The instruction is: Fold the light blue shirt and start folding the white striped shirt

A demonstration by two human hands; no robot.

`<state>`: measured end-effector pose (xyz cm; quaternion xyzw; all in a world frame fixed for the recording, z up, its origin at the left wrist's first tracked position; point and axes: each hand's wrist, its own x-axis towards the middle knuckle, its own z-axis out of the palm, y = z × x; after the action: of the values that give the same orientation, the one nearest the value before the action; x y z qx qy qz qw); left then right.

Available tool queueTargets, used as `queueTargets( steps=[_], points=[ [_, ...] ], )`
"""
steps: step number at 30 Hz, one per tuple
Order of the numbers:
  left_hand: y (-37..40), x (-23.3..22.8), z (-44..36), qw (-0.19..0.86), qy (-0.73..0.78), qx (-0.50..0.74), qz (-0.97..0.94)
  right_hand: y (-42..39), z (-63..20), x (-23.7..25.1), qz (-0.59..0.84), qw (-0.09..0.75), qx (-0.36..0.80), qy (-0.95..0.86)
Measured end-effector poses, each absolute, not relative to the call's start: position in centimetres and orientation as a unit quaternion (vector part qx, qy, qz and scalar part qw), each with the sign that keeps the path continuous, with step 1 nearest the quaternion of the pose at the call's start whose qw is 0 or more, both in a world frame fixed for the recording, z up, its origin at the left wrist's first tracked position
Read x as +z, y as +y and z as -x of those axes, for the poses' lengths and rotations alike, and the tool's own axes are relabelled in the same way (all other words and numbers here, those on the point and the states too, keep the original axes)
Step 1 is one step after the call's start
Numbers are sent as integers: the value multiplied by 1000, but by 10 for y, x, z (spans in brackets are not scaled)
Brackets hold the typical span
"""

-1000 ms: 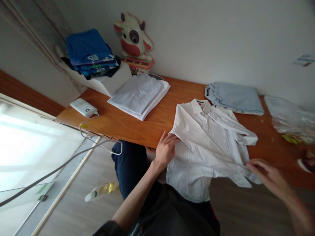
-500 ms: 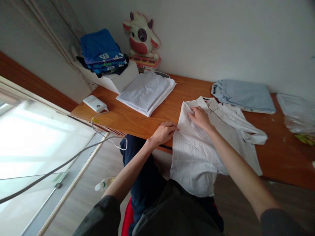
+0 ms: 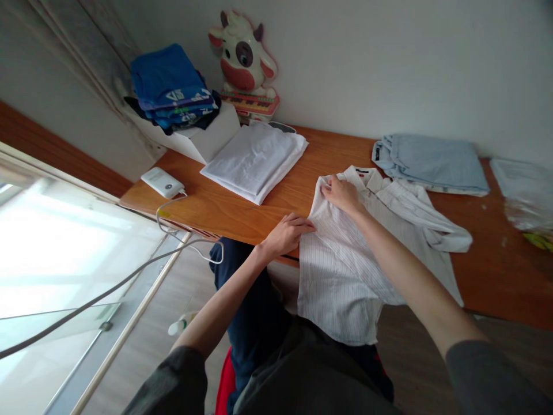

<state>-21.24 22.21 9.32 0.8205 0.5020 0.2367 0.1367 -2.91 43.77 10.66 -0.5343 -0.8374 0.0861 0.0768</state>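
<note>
A white striped shirt (image 3: 337, 276) lies partly on the wooden table, its collar toward the wall and its lower part hanging over the front edge toward my lap. One sleeve is laid across to the right. My left hand (image 3: 286, 234) is at the shirt's left side edge, thumb and fingers closed on the cloth. Farther up, my right hand (image 3: 343, 195) rests at the left shoulder near the collar, its fingertips bent onto the fabric. My right forearm passes over the shirt's front and hides part of it.
On the table (image 3: 276, 213) are folded white cloth (image 3: 254, 158), folded light-blue clothes (image 3: 436, 161), a plastic bag (image 3: 527, 196) and a white power bank (image 3: 163, 183) with a cable. Blue clothes (image 3: 168, 80) are stacked on a white box (image 3: 211, 138) beside a cow toy keyboard (image 3: 246, 63).
My right hand has slid left and a little up, toward the shirt's left shoulder edge. My left hand has stayed at the side edge. The whole view has shifted slightly.
</note>
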Motion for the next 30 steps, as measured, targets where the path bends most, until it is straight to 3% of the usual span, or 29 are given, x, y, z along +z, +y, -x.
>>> queueTargets(
  steps=[4,11,14,16,21,27,30],
  points=[
    [230,111,209,131,503,212,-827,432,36,100,547,127,71,-824],
    [304,121,166,89,547,234,-799,427,-8,114,458,248,204,-829],
    [328,100,147,61,583,219,-780,373,-75,124,459,292,175,-821],
    [335,85,142,58,582,199,-786,321,-132,123,490,278,151,-812],
    [339,71,146,58,565,189,-801,201,-250,95,656,348,142,-654],
    [357,88,147,57,575,175,-797,147,-269,50,692,444,244,-514],
    [359,88,143,49,591,210,-777,148,-264,35,686,488,232,-487]
  ],
)
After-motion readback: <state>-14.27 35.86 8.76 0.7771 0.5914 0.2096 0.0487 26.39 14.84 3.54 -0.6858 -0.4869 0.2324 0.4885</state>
